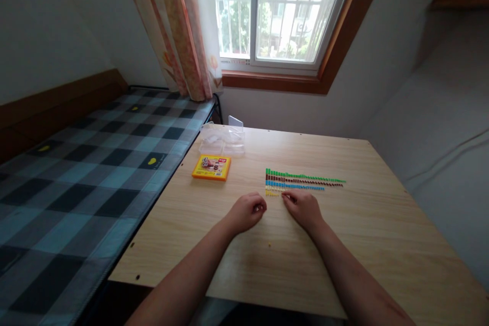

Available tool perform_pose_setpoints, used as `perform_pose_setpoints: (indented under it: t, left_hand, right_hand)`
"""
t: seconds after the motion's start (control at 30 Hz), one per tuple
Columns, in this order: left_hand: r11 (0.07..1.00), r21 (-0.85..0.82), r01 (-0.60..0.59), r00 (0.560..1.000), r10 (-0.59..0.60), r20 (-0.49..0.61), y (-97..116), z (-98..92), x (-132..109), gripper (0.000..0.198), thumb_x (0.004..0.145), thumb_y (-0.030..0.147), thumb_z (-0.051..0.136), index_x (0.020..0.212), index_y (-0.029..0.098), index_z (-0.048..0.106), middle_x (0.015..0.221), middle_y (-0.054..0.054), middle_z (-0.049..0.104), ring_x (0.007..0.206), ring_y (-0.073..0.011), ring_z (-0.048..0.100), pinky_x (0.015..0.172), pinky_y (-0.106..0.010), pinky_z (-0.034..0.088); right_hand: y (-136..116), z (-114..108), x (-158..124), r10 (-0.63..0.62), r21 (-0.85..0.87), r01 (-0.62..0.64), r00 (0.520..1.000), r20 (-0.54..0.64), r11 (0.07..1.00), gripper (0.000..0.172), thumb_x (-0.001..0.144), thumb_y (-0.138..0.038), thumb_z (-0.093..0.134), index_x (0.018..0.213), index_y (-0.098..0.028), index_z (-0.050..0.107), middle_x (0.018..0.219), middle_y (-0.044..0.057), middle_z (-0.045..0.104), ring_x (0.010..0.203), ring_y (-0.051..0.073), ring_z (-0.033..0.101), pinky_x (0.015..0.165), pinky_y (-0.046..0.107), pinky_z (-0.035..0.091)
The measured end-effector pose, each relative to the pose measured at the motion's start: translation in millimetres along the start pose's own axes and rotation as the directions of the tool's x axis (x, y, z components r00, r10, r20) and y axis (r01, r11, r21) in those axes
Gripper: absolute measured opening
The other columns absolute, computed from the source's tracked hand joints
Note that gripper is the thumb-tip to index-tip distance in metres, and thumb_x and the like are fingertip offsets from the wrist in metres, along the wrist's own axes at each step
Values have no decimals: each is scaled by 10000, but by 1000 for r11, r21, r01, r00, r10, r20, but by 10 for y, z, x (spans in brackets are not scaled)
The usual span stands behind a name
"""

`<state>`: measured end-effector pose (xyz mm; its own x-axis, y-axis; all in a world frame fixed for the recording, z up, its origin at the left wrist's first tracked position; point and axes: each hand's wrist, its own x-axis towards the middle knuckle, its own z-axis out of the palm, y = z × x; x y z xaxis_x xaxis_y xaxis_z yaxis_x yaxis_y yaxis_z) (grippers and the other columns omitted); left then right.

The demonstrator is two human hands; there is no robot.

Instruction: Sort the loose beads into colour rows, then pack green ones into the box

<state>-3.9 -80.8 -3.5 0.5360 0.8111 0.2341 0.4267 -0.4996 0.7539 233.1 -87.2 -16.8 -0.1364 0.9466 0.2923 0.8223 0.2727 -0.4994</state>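
Note:
Small pieces lie in rows on the wooden table: a green row [305, 177] at the back, then a dark brown row [305, 181], a blue row [305, 187], a pale row [273, 189] and a short yellow row [271, 194] nearest me. My right hand [303, 208] has its thumb and forefinger pinched at the right end of the yellow row; whatever is between the fingertips is too small to make out. My left hand [248, 211] rests left of the rows with its fingers curled together, their contents hidden. One loose yellow piece [269, 245] lies between my forearms.
A yellow box [211, 167] with a printed picture lies left on the table [382, 244]. Behind it stands a clear plastic case [222, 142] with its lid up. A checkered bed [87, 178] runs along the left; a window [282, 15] and curtain [183, 25] are ahead.

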Motion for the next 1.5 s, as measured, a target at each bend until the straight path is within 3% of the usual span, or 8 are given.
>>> perform_pose_setpoints:
  t: [0.2,0.7,0.9,1.0,1.1,1.23,1.33,1.5]
  left_hand:
    - [1000,-16,8,1000,-8,9,-14,3,-1,183,750,17,570,763,164,677,763,-5,615,728,-127,561,678,-231,422]
    - [1000,-12,0,1000,0,2,-12,-1,2,175,751,29,570,758,165,679,755,-6,619,721,-126,563,674,-232,423]
    - [1000,-1,9,1000,-9,3,-13,-6,9,186,746,18,560,749,164,676,752,-9,626,731,-130,566,681,-237,429]
    - [1000,-9,12,1000,-12,-6,-21,-7,14,179,750,27,563,749,164,678,746,-10,627,733,-132,568,679,-238,428]
    - [999,-31,17,1000,-18,-25,-19,-7,16,175,742,29,564,747,164,676,743,-8,631,736,-132,569,683,-238,430]
    - [998,-52,29,998,-32,-58,2,-6,15,177,731,24,555,737,163,665,727,-2,626,719,-127,559,679,-237,426]
    - [997,-53,50,997,-54,-64,14,-7,14,166,736,34,557,741,162,662,725,0,623,705,-125,548,663,-237,420]
    - [998,-47,42,997,-45,-66,14,-11,16,168,732,24,559,735,162,655,723,4,615,696,-121,539,661,-236,417]
  right_hand:
    - [12,52,27,38,-79,-35,999,39,996,215,945,-313,576,950,-257,784,997,25,786,903,203,716,765,275,496]
    - [-7,31,43,59,-66,-55,996,63,996,207,942,-334,592,969,-271,787,975,19,789,876,201,721,757,282,509]
    - [40,5,-2,39,89,-39,999,-1,995,215,924,-317,598,976,-235,790,991,56,787,894,213,720,822,315,529]
    - [3,-75,-61,-74,227,55,994,78,972,203,913,-304,611,936,-222,795,868,55,779,777,190,700,746,292,515]
    - [-113,-170,-130,-234,350,129,932,276,928,171,876,-261,637,909,-231,801,760,22,750,679,155,660,656,251,472]
    - [-299,-248,-203,-333,405,136,818,468,904,172,828,-238,662,917,-249,809,720,-10,733,614,126,624,615,221,440]
    - [-382,-260,-231,-389,424,159,750,535,891,192,812,-247,674,946,-267,810,730,-20,734,616,125,625,632,218,446]
    - [-431,-252,-237,-420,396,217,721,551,892,199,792,-216,664,909,-284,810,779,-22,747,651,133,639,660,224,453]
